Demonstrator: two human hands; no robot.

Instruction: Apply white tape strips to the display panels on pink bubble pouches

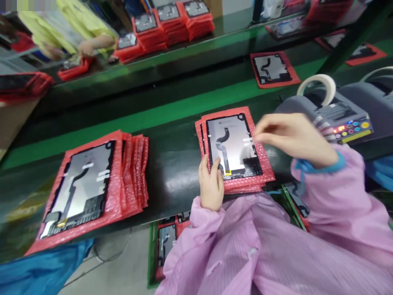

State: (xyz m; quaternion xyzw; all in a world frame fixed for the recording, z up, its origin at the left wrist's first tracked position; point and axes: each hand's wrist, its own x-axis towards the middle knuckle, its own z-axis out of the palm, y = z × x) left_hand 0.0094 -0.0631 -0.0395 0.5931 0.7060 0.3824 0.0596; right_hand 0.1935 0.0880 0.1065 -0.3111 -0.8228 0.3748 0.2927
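A tablet display panel [236,143], silver-backed with a black border and a dark curved ribbon cable, lies on red bubble wrap [260,164] in front of me. More wrapped pieces show beneath it. My left hand [211,184] rests on the panel's lower left corner, fingers stretched out flat. Just off the panel's right edge, my right hand [291,133] is closed in a pinch, slightly blurred. Anything between its fingertips is too small to make out. Short white tape strips [247,140] sit on the panel close to those fingertips.
A leaning stack of wrapped panels [92,184] stands at left. At right is a grey tape dispenser [344,116] with a tape roll [330,88]. A single panel [272,69] lies on the green belt [190,100]. A co-worker in yellow handles red-wrapped pieces beyond. Green crates [152,254] sit below.
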